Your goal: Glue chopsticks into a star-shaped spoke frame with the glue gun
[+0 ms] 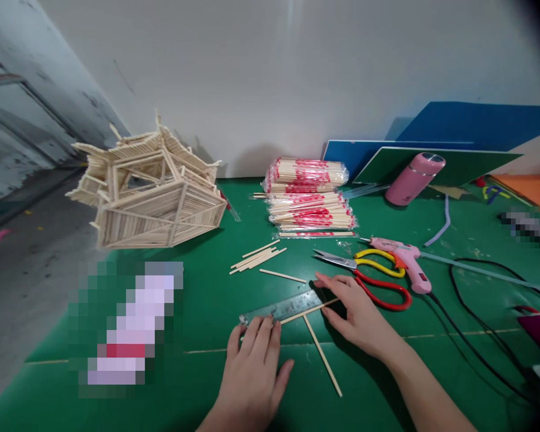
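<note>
Ruler point(281, 307) lies low in mid-frame, my left hand point(252, 366) pressing its left end with flat, open fingers, my right hand point(357, 312), also open, pinning a stick point(303, 313) along its edge.

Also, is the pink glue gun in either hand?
No, the glue gun lies on the mat; the left hand and right hand are at the ruler.

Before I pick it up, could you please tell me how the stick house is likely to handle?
The stick house is probably light: open frames of thin sticks. It looks fragile: stick ends jut from the roof and may snap. Flat-sided, it should slide, not roll.
</note>
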{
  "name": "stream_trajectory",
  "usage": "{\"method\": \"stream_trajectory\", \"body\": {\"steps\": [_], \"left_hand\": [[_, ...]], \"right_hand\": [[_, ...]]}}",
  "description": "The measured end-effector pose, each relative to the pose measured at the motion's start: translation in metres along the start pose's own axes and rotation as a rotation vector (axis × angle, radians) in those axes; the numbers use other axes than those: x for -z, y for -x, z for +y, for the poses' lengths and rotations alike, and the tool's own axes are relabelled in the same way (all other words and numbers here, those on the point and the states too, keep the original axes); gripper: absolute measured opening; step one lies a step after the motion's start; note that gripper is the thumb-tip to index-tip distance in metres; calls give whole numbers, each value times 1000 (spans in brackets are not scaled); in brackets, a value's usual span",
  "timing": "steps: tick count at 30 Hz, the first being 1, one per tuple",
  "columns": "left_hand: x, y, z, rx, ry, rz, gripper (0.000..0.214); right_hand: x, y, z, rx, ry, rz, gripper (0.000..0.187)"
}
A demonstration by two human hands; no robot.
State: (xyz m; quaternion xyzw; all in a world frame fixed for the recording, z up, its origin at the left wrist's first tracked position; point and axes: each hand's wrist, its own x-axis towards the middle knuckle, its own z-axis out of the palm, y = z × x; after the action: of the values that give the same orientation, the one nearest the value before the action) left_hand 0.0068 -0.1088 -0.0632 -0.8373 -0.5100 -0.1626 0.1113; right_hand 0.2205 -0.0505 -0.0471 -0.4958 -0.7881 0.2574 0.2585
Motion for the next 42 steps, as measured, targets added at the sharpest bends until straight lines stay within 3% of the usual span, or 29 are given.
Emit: {"method": "stream_trajectory", "body": {"steps": [28,30,33,35,38,42], "left_hand": [[5,1,2,-38,1,-54,40],[11,3,-5,-32,39,-60,38],[21,7,-25,127,91,-25,30],[26,10,-42,169,125,-72,31],[30,13,-60,128,221,-142,34],[27,11,-65,88,276,-182,29]], "right_hand": [[-8,3,2,9,107,68,46],[-8,3,2,14,118,63,46],[-8,4,3,21,123,55,46],[-9,4,5,29,118,58,45],[-11,5,7,42,118,70,45],[-12,6,8,37,127,71,45]]}}
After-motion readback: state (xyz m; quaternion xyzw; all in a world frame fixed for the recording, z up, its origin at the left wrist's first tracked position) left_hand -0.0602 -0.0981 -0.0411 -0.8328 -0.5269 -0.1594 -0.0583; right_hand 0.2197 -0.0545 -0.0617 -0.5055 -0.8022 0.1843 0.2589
